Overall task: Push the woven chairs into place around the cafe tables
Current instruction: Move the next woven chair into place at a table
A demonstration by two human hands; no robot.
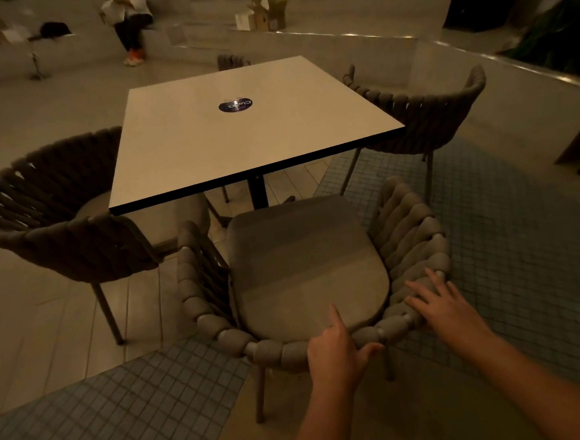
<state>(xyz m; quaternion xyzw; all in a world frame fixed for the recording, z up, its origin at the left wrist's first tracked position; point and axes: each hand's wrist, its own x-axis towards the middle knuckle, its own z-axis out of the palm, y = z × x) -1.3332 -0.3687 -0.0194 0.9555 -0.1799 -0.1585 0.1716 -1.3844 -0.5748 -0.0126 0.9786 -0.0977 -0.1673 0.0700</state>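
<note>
The left hand (pixel 335 350) gripped the top rail of the near woven chair (pixel 305 263), thumb hooked under the padded rim and one finger pointing forward over the edge of the seat cushion (pixel 302 267). Just beside it, the right hand (pixel 449 306) lay flat on the same curved rail, fingers spread and straight, pressing rather than clasping. Both forearms reached in from the lower right of the view, so the person stood behind the chair's back. The chair faced the square white table (pixel 241 134), its seat front close to the table's dark near edge and central post but, by the look of it, not yet tucked underneath; most of the cushion was open to view. The chair on the left (pixel 51 216) had its seat partly beneath the tabletop, though it sat at an angle. The chair on the right (pixel 428 114) stood close against its side of the table, and the back of a fourth chair (pixel 231 61) showed just beyond the far edge. A round dark sticker (pixel 235 104) sat near the table's middle. Judged from this, three chairs seemed roughly placed and the near one remained to be pushed in. Farther off, a seated person (pixel 130 21) and some cardboard boxes (pixel 264 13) were well apart from the table.
</note>
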